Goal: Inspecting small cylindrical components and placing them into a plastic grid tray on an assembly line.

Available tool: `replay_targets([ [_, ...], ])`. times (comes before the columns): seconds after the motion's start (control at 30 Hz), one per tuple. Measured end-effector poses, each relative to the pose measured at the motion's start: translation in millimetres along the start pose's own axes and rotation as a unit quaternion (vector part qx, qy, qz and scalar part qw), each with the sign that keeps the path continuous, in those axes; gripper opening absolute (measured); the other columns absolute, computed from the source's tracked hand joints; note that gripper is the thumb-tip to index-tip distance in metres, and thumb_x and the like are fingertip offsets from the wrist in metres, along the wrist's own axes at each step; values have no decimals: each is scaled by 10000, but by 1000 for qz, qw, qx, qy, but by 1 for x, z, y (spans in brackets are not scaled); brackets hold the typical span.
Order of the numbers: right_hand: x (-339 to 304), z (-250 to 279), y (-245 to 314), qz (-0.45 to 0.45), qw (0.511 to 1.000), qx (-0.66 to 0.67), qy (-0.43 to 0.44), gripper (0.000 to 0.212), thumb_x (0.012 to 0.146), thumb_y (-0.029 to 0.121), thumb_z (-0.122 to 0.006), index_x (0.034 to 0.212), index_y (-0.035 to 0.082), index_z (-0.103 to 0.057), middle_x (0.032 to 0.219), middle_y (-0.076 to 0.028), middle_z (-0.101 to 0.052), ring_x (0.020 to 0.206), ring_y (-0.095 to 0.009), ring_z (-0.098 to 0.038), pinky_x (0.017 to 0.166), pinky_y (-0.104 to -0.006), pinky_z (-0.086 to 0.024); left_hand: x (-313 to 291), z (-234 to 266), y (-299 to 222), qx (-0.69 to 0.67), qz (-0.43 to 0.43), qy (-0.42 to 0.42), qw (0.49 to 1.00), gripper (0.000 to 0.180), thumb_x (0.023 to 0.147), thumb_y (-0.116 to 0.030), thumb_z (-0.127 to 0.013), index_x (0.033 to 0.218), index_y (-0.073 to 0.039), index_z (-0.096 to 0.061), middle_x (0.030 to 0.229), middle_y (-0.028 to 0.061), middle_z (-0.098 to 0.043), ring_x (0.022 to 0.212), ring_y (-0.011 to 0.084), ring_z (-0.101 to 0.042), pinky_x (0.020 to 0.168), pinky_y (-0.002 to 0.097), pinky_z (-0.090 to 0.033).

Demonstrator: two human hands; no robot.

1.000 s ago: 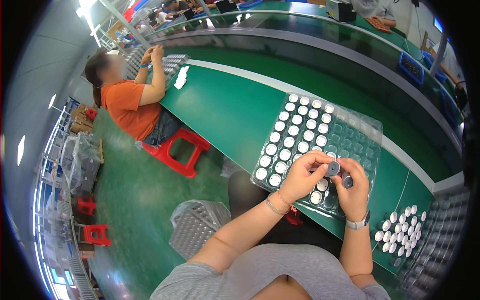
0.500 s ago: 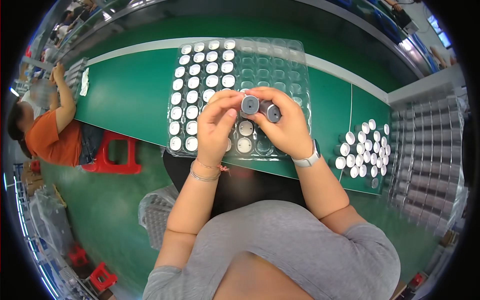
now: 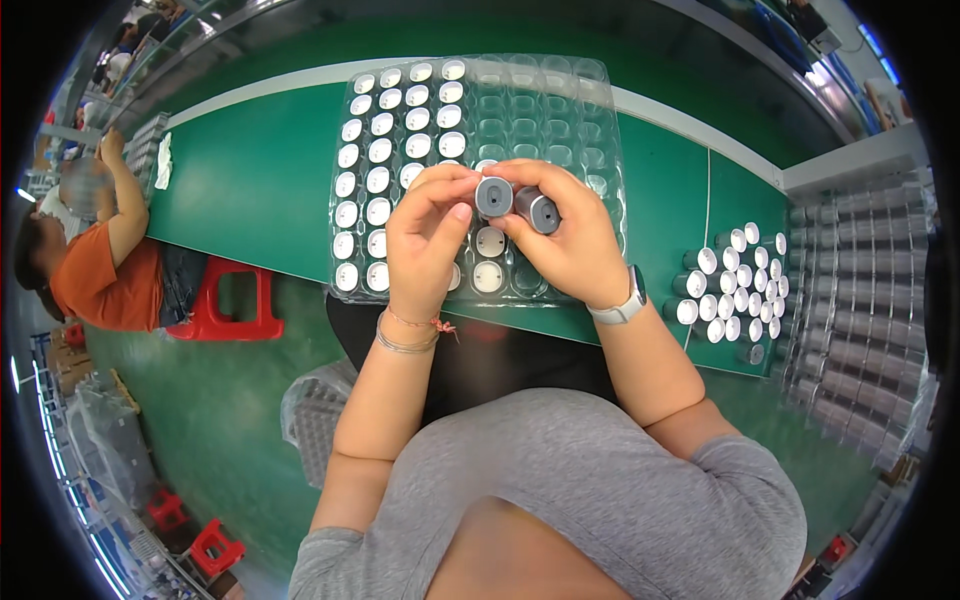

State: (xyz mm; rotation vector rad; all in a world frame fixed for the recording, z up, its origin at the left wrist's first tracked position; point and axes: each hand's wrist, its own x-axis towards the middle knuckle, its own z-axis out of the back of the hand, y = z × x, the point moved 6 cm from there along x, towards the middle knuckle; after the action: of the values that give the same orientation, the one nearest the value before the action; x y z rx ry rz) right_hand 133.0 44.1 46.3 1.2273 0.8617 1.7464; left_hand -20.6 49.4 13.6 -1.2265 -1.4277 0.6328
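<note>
Grey cylinder [image 3: 494, 197], round end turned up toward the person's face: from where I stand, it sits between the two hands, over the near part of a clear plastic tray [image 3: 545, 112]. The left hand [image 3: 425, 235] has its fingers closed on one side of it, and the right hand's fingertips meet it from the other. A second cylinder [image 3: 541, 212] is tucked in the right hand [image 3: 575, 240], tilted, just beside the first.

Beneath, the tray rests on the green tabletop [image 3: 250, 190], its left columns filled with white-topped pieces [image 3: 378, 180]. Off to the right, a loose cluster [image 3: 741, 300] of similar white-topped pieces stands near some stacked trays [image 3: 850, 320]. Over on the left, a co-worker in an orange top [image 3: 105, 275] sits with raised arms at the same tabletop, near a white cloth [image 3: 163, 160].
</note>
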Motion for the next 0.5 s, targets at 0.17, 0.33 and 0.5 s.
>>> replay_targets([
  [0.17, 0, -2, -1, 34, 999, -6, -3, 359, 766, -26, -695, 1116, 19, -628, 1155, -129, -661, 1084, -273, -634, 921, -354, -500, 0, 2, 2, -2, -5, -1, 1000, 184, 913, -19, -583, 1085, 22, -637, 1154, 118, -574, 1075, 199, -563, 965, 345, -449],
  [0.33, 0, -2, 0, 37, 999, -9, 0, 369, 754, -36, -690, 1111, 27, -622, 1161, -133, -659, 1094, -296, -626, 926, -366, -501, 1, 3, 3, -16, -3, -6, 1000, 169, 908, -19, -588, 1066, 19, -635, 1153, 125, -579, 1070, 201, -567, 962, 344, -451],
  [0.5, 0, -2, 1, 40, 999, -15, -3, 373, 749, -37, -692, 1110, 30, -624, 1158, -132, -659, 1090, -296, -627, 923, -365, -502, 1, 3, 2, -8, -11, -2, 1000, 171, 908, -20, -587, 1067, 18, -634, 1154, 125, -578, 1064, 200, -569, 950, 338, -455],
])
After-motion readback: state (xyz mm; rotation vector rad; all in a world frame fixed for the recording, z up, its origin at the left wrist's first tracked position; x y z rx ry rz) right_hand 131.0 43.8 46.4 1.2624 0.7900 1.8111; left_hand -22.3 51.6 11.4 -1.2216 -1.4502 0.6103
